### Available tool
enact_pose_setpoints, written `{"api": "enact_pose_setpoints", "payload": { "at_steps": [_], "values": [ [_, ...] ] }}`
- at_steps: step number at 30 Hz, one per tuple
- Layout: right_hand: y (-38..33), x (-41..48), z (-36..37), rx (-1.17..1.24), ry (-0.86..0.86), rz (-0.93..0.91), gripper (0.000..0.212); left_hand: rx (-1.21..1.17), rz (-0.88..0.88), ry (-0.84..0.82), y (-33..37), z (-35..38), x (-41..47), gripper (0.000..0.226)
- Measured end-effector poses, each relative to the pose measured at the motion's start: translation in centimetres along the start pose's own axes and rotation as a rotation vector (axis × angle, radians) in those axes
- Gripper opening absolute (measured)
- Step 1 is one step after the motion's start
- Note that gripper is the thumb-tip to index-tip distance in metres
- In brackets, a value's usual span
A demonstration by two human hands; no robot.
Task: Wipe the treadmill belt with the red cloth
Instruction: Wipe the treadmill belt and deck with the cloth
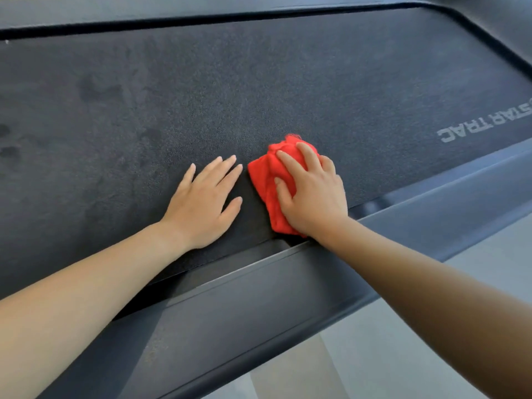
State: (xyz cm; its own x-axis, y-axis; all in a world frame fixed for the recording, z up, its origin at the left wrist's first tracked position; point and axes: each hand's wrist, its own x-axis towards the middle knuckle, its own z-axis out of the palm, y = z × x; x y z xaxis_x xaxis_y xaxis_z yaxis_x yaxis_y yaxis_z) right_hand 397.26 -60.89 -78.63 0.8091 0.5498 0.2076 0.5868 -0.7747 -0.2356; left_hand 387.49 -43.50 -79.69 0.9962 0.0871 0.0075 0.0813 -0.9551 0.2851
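The dark textured treadmill belt (259, 90) fills most of the view. A bunched red cloth (266, 180) lies on the belt near its front edge. My right hand (312, 197) presses down on the cloth, fingers curled over its top and covering its right half. Just left of the cloth, my left hand (201, 203) rests flat on the bare belt with fingers spread, holding nothing. A narrow strip of belt separates the two hands.
A dark grey side rail (259, 300) runs along the belt's near edge under my forearms. Another rail (172, 10) borders the far edge. Grey lettering (486, 125) is printed on the belt at the right. Darker smudges (100, 90) mark the belt's left part. Pale floor (403, 341) lies below.
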Motion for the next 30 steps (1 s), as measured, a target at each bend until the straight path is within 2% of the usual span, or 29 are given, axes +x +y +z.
{"api": "enact_pose_setpoints", "payload": {
  "at_steps": [6, 8, 11, 14, 23, 30],
  "values": [
    [0.6, 4.8, 0.6, 0.005, -0.005, 0.053, 0.045, 0.059, -0.052, -0.077, -2.9, -1.3, -3.3, 0.056],
    [-0.1, 5.0, 0.8, -0.006, -0.018, 0.004, 0.045, 0.074, -0.085, -0.096, -4.7, -2.1, -5.6, 0.054],
    [-2.7, 3.6, 1.3, 0.006, -0.046, -0.155, 0.045, 0.126, -0.111, -0.115, -6.9, -3.1, -8.9, 0.061],
    [-6.7, 2.1, 1.8, 0.020, -0.096, -0.271, 0.046, 0.096, -0.159, -0.080, -7.6, -3.3, -10.0, 0.061],
    [-16.1, -2.9, 2.7, -0.010, -0.189, -0.341, 0.050, -0.010, -0.356, 0.075, -10.8, -3.4, -13.6, 0.056],
    [-19.2, -0.2, 4.0, -0.041, -0.182, -0.267, 0.050, -0.002, -0.342, 0.064, -13.9, -4.1, -14.6, 0.061]
  ]
}}
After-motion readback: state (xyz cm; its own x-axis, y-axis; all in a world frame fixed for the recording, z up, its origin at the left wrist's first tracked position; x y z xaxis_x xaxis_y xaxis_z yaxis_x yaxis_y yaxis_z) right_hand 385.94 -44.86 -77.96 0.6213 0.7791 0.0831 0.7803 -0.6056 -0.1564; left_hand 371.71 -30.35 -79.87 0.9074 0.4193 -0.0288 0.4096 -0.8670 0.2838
